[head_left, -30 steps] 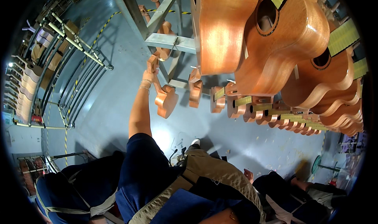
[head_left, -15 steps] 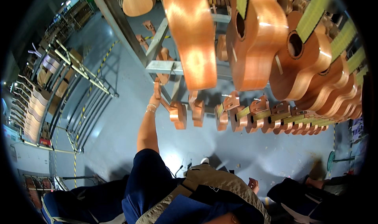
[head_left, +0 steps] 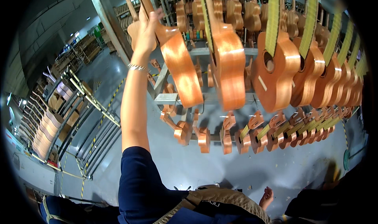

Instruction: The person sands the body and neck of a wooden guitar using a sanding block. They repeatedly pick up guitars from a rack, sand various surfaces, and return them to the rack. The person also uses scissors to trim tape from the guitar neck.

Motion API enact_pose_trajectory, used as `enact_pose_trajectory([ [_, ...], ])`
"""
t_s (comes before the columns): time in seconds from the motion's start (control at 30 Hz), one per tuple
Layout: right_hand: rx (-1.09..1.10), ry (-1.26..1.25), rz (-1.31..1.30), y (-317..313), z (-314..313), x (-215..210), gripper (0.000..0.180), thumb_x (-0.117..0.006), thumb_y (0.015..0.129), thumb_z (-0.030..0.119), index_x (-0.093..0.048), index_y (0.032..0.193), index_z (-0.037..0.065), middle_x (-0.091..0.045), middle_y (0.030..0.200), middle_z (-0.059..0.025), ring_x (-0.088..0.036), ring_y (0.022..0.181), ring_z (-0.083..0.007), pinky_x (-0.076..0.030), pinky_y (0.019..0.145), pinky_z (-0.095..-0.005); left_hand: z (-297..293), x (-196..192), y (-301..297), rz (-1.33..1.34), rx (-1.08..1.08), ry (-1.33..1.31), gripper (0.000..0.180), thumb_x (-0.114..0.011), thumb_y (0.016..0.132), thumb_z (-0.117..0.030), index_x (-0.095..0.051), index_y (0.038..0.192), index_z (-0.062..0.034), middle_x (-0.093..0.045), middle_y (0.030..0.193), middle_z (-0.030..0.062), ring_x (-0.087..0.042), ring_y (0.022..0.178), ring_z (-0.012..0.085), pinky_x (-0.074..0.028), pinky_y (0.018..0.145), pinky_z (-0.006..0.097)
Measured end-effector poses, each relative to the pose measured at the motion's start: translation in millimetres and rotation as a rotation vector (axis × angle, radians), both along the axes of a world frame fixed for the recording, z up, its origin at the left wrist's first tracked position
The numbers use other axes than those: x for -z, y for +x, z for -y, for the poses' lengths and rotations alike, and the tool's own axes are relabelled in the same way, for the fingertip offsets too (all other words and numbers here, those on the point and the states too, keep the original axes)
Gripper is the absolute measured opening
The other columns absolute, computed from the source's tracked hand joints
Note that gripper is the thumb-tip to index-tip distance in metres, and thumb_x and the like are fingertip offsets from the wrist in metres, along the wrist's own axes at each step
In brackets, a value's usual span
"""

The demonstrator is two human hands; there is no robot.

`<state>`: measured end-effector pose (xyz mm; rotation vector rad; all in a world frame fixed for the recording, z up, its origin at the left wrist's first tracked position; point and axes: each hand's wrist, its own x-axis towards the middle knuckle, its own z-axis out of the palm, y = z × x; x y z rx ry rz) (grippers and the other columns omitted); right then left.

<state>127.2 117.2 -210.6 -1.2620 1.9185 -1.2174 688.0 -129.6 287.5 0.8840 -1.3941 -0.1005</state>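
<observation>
A grey floor [head_left: 169,174] spreads below a grey metal rack [head_left: 167,99] that carries ukuleles in 2 rows. Past the left edge of this rack stands a rack of pipes [head_left: 92,98], with pale, unpainted-looking ukuleles [head_left: 47,131] lined up along its far left side. A khaki apron [head_left: 220,194] and a dark blue sleeve [head_left: 138,173] show nearest the camera. The upper row of ukuleles [head_left: 277,78] hangs from near the left post of the metal rack toward its right end, glossy and brown. The held ukulele [head_left: 181,70] is the leftmost on the near side of that row, close to the left post, its body tilted and its lower end overlapping the crossbar in view. The lower row of ukuleles [head_left: 242,143] looks smaller and runs under the upper row, from the rack's lower left corner rightward. The left hand [head_left: 146,31] is closed around the neck of the held ukulele, above its body. The right hand [head_left: 267,199] hangs beside the apron with fingers loosely bent; I cannot tell how wide it is. Yellow strips [head_left: 273,23] cover several upper fretboards, and a thin bracelet [head_left: 138,67] circles the left wrist.
</observation>
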Motion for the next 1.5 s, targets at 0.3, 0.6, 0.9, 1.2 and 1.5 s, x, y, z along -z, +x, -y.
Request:
enact_pose_trajectory([
  [0.3, 0.090, 0.051, 0.214, -38, -49, 79, 0.016, -0.050, 0.085, -0.002, -0.058, 0.099, -0.003, -0.062, 0.089, -0.0108, -0.060, 0.081, -0.0156, -0.048, 0.074, -0.0279, -53, -1, 30, -0.352, -0.348, -0.257, 0.033, -0.043, 0.094, -0.039, -0.042, 0.098, -0.0059, -0.049, 0.067, 0.0024, -0.054, 0.056, 0.0122, -0.048, 0.046, 0.027],
  [0.6, 0.014, -0.083, 0.180, -59, -51, 48, 0.013, -0.054, 0.080, -0.006, -0.060, 0.091, -0.003, -0.064, 0.087, -0.0109, -0.063, 0.082, -0.0167, -0.049, 0.075, -0.0268, -220, 140, -137, -0.485, -0.414, -0.178, 0.033, -0.053, 0.091, -0.024, -0.038, 0.115, -0.0060, -0.050, 0.081, 0.0029, -0.049, 0.065, 0.0103, -0.049, 0.061, 0.028],
  [0.9, 0.187, 0.012, 0.162, -155, -116, -6, 0.012, -0.057, 0.083, 0.005, -0.064, 0.092, 0.000, -0.065, 0.086, -0.0088, -0.062, 0.077, -0.0145, -0.049, 0.069, -0.0262, -240, 271, -410, -0.414, 0.198, 0.408, 0.034, -0.049, 0.091, -0.008, -0.038, 0.121, 0.0029, -0.051, 0.082, 0.0073, -0.049, 0.069, 0.0136, -0.044, 0.068, 0.028],
  [1.2, 0.677, -0.090, 0.645, -277, -221, -29, 0.061, -0.041, 0.091, 0.049, -0.039, 0.133, 0.004, -0.047, 0.129, -0.0111, -0.041, 0.121, -0.0193, -0.033, 0.098, -0.0315, -245, 249, -648, -0.776, 1.056, 0.559, 0.025, -0.053, 0.091, -0.025, -0.039, 0.108, -0.0122, -0.039, 0.077, -0.0010, -0.042, 0.073, 0.0128, -0.040, 0.075, 0.031],
  [1.5, 0.995, -0.616, 1.200, -282, -258, -92, 0.062, -0.039, 0.090, 0.056, -0.046, 0.125, 0.005, -0.055, 0.117, -0.0120, -0.054, 0.105, -0.0195, -0.045, 0.086, -0.0348, -239, 260, -764, -0.736, 1.311, 0.915, 0.020, -0.047, 0.094, -0.027, -0.041, 0.108, -0.0143, -0.043, 0.081, 0.0005, -0.044, 0.076, 0.0129, -0.041, 0.081, 0.033],
])
